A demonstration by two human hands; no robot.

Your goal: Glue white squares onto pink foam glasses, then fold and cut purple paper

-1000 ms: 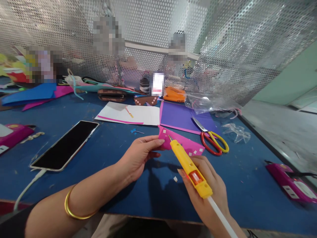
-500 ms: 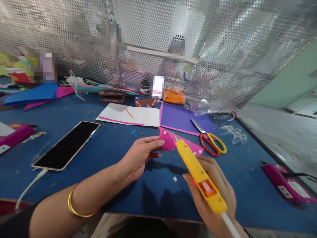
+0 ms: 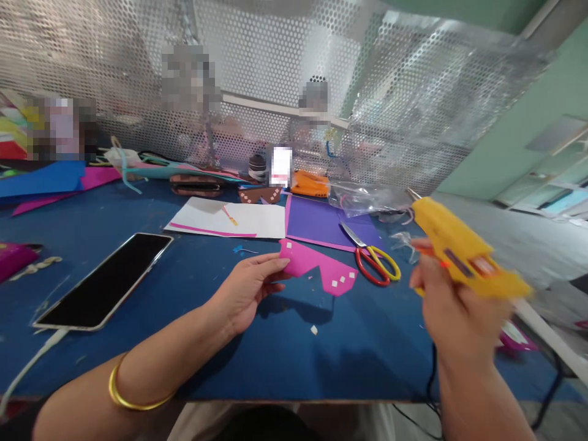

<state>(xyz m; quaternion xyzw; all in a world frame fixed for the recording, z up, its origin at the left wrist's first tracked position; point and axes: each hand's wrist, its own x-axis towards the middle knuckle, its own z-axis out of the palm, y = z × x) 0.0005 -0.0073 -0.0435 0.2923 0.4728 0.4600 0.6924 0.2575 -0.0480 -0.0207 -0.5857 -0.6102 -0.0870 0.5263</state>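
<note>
My left hand (image 3: 248,291) pinches the left end of a pink foam cut-out (image 3: 316,269) dotted with small white squares, holding it just above the blue table (image 3: 193,288). My right hand (image 3: 452,306) grips a yellow glue gun (image 3: 463,254), blurred by motion, raised to the right of the cut-out with its nozzle pointing up and left. A tiny white square (image 3: 313,330) lies on the table below the cut-out.
Red-and-yellow scissors (image 3: 372,260) lie on a purple sheet (image 3: 316,223). A white sheet (image 3: 229,220) sits behind, a phone (image 3: 105,282) on a cable at left. Foam scraps, a plastic bag (image 3: 367,196) and a perforated metal screen (image 3: 275,73) line the back.
My right hand has swung the glue gun away from the pink cut-out, up and to the right. My left hand still holds the cut-out, which now shows fully.
</note>
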